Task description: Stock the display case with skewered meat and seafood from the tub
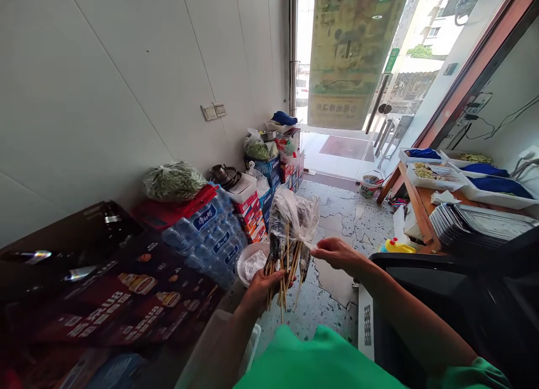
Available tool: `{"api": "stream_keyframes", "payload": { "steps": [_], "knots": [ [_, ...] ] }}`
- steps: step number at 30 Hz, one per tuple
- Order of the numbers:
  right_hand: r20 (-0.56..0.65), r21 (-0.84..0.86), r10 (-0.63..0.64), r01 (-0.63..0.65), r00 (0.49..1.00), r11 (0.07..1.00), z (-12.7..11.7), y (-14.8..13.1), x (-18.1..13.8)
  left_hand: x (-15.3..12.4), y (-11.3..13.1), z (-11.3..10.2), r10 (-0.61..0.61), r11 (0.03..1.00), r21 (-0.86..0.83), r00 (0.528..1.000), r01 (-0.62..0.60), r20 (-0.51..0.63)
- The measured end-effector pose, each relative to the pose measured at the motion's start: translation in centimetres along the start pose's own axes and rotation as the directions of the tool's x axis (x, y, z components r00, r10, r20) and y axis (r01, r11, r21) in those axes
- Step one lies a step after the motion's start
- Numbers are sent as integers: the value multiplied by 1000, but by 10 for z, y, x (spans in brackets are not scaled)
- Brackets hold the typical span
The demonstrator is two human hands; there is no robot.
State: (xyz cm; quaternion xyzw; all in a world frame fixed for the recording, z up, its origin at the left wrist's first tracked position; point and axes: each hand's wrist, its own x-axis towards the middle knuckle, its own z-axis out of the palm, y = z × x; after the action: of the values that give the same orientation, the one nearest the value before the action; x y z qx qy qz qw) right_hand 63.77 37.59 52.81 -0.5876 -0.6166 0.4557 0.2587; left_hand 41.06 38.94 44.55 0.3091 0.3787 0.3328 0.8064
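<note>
My left hand is wrapped round a bunch of wooden skewers, whose bare ends point down toward me. Dark food, whose kind I cannot make out, sits on the skewers' far ends, partly inside a clear plastic bag. At the bag's near right edge, my right hand pinches the plastic between thumb and fingers. Just left of the bunch and below it stands a white tub with crumpled clear plastic in it.
Bottled-water packs, stacked cartons and a bag of greens line the left wall. A black chair is close on my right. Beyond it, a wooden table bears white trays. A glass door stands ahead.
</note>
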Motion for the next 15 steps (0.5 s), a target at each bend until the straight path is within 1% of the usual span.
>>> {"api": "stream_keyframes", "payload": {
  "steps": [1, 2, 3, 4, 5, 6, 7, 9, 10, 11, 13, 14, 15],
  "knots": [
    [-9, -73, -80, 80, 997, 994, -3, -5, -7, 0, 2, 0, 8, 1000, -1, 1000, -8, 11],
    [-56, -173, -181, 169, 982, 970, -5, -10, -12, 0, 4, 0, 18, 1000, -1, 1000, -18, 21],
    [-144, -298, -293, 242, 945, 924, -8, -13, -14, -1, 5, 0, 28, 1000, 0, 999, -28, 32],
    [-237, -426, -398, 274, 886, 863, -10, -13, -14, -1, 6, 0, 37, 999, 5, 998, -37, 43],
    [-307, -535, -476, 264, 824, 803, -11, -11, -11, -2, 7, 0, 42, 999, 9, 998, -42, 54],
    [-336, -615, -521, 236, 785, 752, -11, -8, -5, -2, 9, 1, 44, 999, 8, 997, -44, 61],
    [-330, -670, -537, 208, 777, 713, -9, -3, 3, -3, 10, 2, 41, 999, 3, 997, -42, 66],
    [-285, -736, -521, 165, 805, 657, 0, 8, 22, -4, 12, 3, 34, 999, -9, 998, -34, 61],
    [-278, -755, -499, 135, 821, 642, 6, 13, 32, -4, 13, 3, 31, 999, -15, 998, -31, 51],
    [-296, -767, -475, 90, 828, 635, 11, 17, 41, -4, 13, 2, 29, 999, -19, 999, -29, 39],
    [-382, -760, -424, -18, 821, 650, 17, 22, 56, -4, 14, -1, 20, 999, -29, 999, -20, 27],
    [-454, -720, -385, -76, 803, 690, 15, 24, 61, -4, 14, -4, 15, 999, -42, 1000, -14, 26],
    [-543, -650, -332, -136, 771, 748, 9, 27, 64, -4, 14, -8, 7, 998, -56, 1000, -5, 28]
  ]
}}
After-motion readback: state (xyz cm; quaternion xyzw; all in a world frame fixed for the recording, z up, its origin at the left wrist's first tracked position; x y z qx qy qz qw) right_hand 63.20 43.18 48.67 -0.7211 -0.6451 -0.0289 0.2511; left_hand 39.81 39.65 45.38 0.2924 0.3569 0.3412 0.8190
